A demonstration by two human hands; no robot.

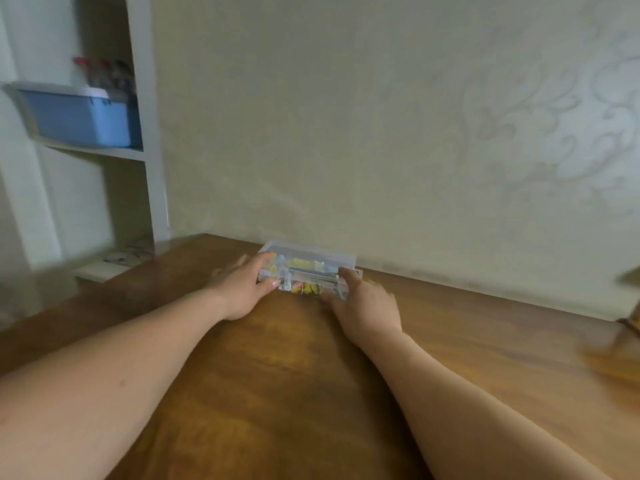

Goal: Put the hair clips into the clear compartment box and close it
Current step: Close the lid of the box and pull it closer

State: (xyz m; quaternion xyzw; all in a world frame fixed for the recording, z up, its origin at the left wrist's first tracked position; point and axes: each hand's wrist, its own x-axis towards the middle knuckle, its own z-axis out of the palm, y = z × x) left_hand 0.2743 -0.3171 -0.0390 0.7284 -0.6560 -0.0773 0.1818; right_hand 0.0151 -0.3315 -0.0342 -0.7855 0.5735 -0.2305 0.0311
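Across the wooden table [277,393], at 12 o'clock by the wall [346,133], sits the clear box [308,268], clips [301,263] inside. The left hand [242,285] grips its 9 o'clock end, the right hand [363,303] its 3 o'clock end. Uneven squeezing could leave it unlatched.

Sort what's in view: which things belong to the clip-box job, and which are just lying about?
Job: clear compartment box, held at its ends by the left hand and right hand; coloured hair clips inside it.
Lying about: blue bin on the shelf; what look like pens behind it, blurred.
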